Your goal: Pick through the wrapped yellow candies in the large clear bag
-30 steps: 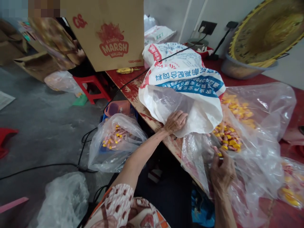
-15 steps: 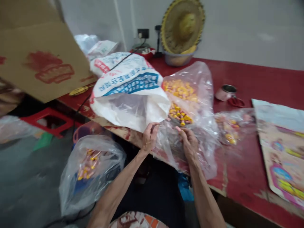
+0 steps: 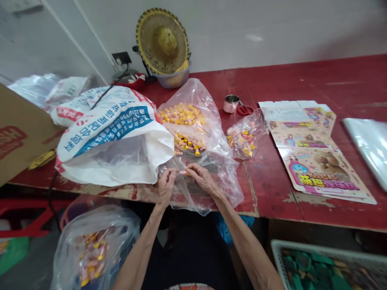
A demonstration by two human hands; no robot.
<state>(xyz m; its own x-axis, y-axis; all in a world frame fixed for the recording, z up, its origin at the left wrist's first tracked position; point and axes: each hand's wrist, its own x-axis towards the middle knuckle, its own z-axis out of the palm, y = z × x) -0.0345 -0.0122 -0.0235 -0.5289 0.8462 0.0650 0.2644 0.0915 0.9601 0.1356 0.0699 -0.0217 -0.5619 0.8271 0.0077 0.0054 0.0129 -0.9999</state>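
My left hand (image 3: pixel 165 186) and my right hand (image 3: pixel 203 179) meet at the front of the table. Their fingertips pinch a small pink-and-yellow wrapped sweet (image 3: pixel 184 172) from either side. Just behind and under my hands lies a clear plastic bag (image 3: pixel 211 177) holding a heap of similar sweets (image 3: pixel 181 117). To the left of my left hand, a white woven sack (image 3: pixel 111 137) with blue and red print lies on its side, its mouth lined with clear plastic. A smaller clear bag of sweets (image 3: pixel 244 139) lies to the right.
The red table (image 3: pixel 281 80) has a worn front edge. On it are a pink mug (image 3: pixel 231 104), red scissors (image 3: pixel 244 109), flat printed carton sheets (image 3: pixel 314 153) and a clear plastic sheet (image 3: pixel 370 149). A cardboard box (image 3: pixel 18 137) stands at left. A bag of sweets (image 3: pixel 93 249) sits below the table.
The view has swung left across the table. My left hand has come off the sack, and my hands have closed together on the small sweet above the clear bag.
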